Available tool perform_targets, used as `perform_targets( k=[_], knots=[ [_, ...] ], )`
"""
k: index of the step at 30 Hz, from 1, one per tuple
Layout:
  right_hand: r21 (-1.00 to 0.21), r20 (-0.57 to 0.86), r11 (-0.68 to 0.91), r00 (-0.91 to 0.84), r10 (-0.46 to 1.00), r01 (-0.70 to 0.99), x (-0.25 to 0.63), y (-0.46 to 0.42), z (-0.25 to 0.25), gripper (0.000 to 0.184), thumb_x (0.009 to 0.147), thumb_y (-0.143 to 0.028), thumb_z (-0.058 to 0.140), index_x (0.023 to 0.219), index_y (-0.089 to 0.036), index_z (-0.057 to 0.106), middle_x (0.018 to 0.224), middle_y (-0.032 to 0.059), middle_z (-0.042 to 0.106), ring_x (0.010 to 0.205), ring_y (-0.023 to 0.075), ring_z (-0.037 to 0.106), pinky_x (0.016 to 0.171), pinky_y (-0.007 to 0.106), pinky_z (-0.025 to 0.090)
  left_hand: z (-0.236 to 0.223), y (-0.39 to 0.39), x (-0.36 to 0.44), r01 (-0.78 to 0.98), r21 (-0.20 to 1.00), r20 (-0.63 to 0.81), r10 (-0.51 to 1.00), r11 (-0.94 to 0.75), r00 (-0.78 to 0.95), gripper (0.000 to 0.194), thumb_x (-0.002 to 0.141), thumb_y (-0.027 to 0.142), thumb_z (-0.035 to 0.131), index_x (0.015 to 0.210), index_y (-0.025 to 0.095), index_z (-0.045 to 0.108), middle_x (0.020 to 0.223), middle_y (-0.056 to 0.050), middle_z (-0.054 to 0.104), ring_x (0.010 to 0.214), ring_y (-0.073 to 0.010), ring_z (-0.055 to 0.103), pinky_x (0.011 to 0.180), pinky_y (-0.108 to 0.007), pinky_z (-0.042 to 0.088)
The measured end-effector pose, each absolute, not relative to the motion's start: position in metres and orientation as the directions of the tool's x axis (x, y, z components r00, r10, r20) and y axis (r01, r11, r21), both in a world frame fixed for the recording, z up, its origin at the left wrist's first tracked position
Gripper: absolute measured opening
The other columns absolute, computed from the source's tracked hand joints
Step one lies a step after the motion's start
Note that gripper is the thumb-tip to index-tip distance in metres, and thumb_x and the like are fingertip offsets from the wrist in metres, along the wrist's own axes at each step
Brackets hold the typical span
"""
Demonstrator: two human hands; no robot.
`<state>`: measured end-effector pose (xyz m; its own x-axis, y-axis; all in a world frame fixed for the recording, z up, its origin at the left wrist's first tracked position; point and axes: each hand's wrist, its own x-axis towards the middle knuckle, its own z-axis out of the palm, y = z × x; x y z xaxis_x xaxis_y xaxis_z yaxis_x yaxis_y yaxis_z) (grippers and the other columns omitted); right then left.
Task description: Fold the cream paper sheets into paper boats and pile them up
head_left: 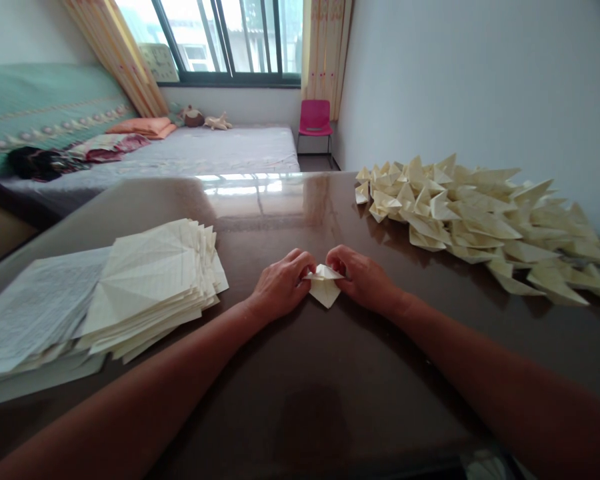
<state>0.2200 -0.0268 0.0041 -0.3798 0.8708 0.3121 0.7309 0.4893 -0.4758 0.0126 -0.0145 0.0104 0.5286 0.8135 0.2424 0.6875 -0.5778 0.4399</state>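
Between my two hands, low over the middle of the dark table, is a small piece of folded cream paper with a point facing me and a raised fold across its top. My left hand pinches its left corner, fingers curled. On the other side my right hand grips the right corner between thumb and fingers. The fingertips partly cover both corners.
A stack of creased cream sheets lies left, overlapping printed sheets. At the right, a heap of folded paper pieces spreads toward the wall. Beyond the glossy table stand a bed and a pink chair.
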Motion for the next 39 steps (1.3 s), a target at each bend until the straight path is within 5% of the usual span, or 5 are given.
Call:
perform_targets(
  k=[10,17,26,33,39],
  knots=[
    [-0.360,0.204,0.694,-0.673,0.711,0.623,0.249,-0.024,0.025,0.020,0.084,-0.018,0.057,0.099,-0.026,0.067,0.104,0.0034,0.061,0.093,0.0165,0.058,0.079,0.026,0.044,0.019,-0.009,-0.005,0.511,0.193,0.224,0.545,-0.837,0.808,0.021,0.091,0.023,0.044,0.097,0.025,0.064,0.105,-0.001,0.062,0.092,-0.0139,0.057,0.071,-0.022,0.041],
    [-0.237,0.146,0.732,-0.722,0.677,0.639,0.256,-0.026,0.031,0.028,0.088,-0.024,0.056,0.111,-0.033,0.068,0.103,0.0029,0.064,0.094,0.0170,0.058,0.071,0.025,0.044,0.030,-0.010,-0.006,0.479,0.044,0.119,0.481,-0.877,0.869,0.031,0.098,0.028,0.035,0.100,0.025,0.066,0.107,-0.002,0.065,0.092,-0.0136,0.057,0.066,-0.022,0.041],
    [-0.261,0.155,0.734,-0.723,0.673,0.627,0.258,-0.029,0.035,0.028,0.086,-0.027,0.058,0.110,-0.034,0.069,0.101,0.0018,0.065,0.092,0.0167,0.058,0.073,0.027,0.046,0.027,-0.020,0.002,0.425,0.134,0.180,0.444,-0.895,0.878,0.031,0.098,0.028,0.036,0.088,0.018,0.064,0.102,-0.007,0.063,0.100,-0.0177,0.055,0.086,-0.028,0.046],
    [-0.304,0.149,0.733,-0.730,0.667,0.608,0.259,-0.026,0.032,0.026,0.088,-0.028,0.056,0.109,-0.030,0.071,0.101,0.0039,0.064,0.095,0.0177,0.057,0.080,0.029,0.045,0.005,-0.020,0.013,0.564,0.156,0.265,0.584,-0.811,0.768,0.039,0.096,0.037,0.042,0.128,0.017,0.051,0.134,-0.007,0.054,0.108,-0.0215,0.051,0.096,-0.037,0.045],
    [-0.350,0.207,0.707,-0.685,0.698,0.614,0.255,-0.027,0.028,0.023,0.089,-0.023,0.055,0.105,-0.024,0.071,0.098,0.0057,0.064,0.092,0.0171,0.058,0.081,0.028,0.045,0.013,-0.022,0.016,0.602,0.073,0.152,0.606,-0.795,0.781,0.040,0.098,0.038,0.036,0.133,0.026,0.051,0.139,-0.001,0.052,0.126,-0.0266,0.040,0.098,-0.046,0.042]
  ],
)
